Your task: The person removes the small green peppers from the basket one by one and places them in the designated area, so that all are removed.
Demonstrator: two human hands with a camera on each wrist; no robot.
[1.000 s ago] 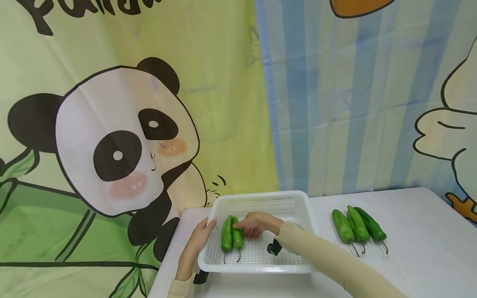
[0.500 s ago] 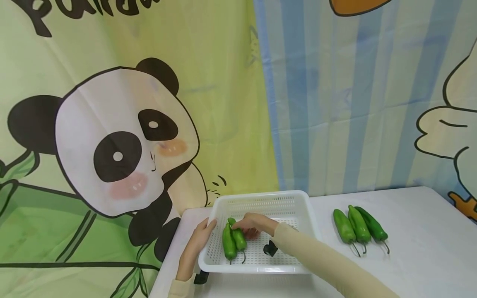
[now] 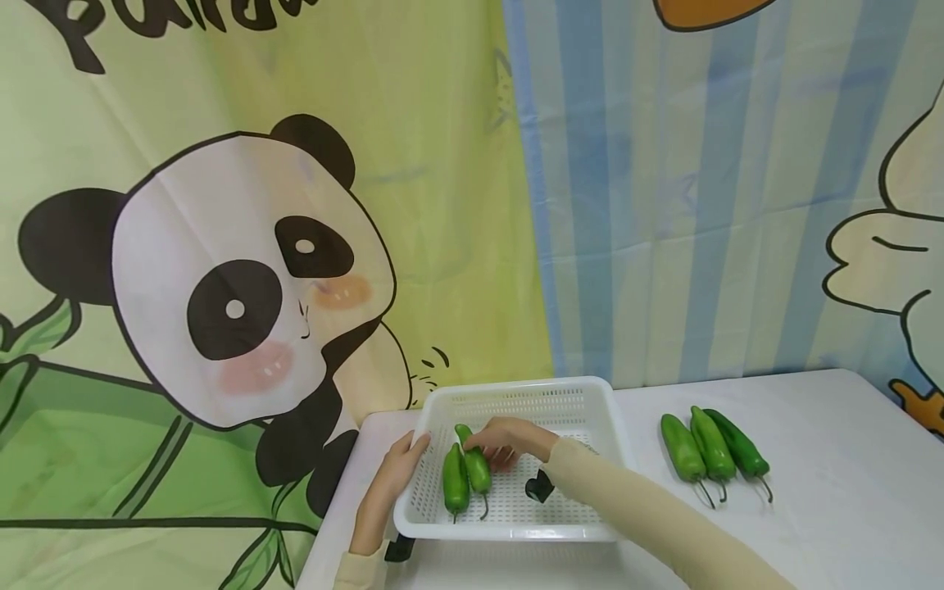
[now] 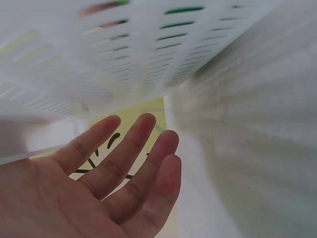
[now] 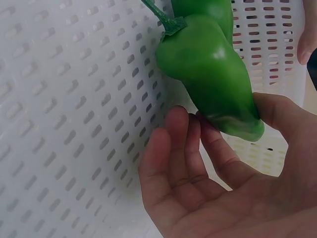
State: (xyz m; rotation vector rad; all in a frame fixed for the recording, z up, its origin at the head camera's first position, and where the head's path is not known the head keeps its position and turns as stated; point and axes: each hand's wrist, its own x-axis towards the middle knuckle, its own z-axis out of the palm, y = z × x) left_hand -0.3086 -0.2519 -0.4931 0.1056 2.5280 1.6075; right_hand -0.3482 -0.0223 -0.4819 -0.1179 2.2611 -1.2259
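Inside a white perforated plastic basket (image 3: 509, 533), my right hand (image 3: 509, 438) pinches the tip of a green pepper (image 3: 478, 474) between thumb and index finger. The right wrist view shows this pepper (image 5: 213, 69) with its stem pointing away from the hand. The other fingers are loosely bent beside it, near the basket floor. A second green pepper (image 3: 456, 483) lies alongside, closer to the left wall. My left hand (image 3: 398, 463) holds the basket's left rim, its thumb over the edge. Its fingers (image 4: 141, 136) extend loosely outside, beneath the wall; the thumb is hidden in the left wrist view.
Three more green peppers, including a darker one (image 3: 737, 442), lie side by side on the white table (image 3: 826, 492), right of the basket. Printed curtains (image 3: 472, 205) hang close behind the table.
The two peppers in the basket lay straight side by side; both have shifted, and the pinched one now slants. My right hand stays on it. My left hand and the basket have barely moved.
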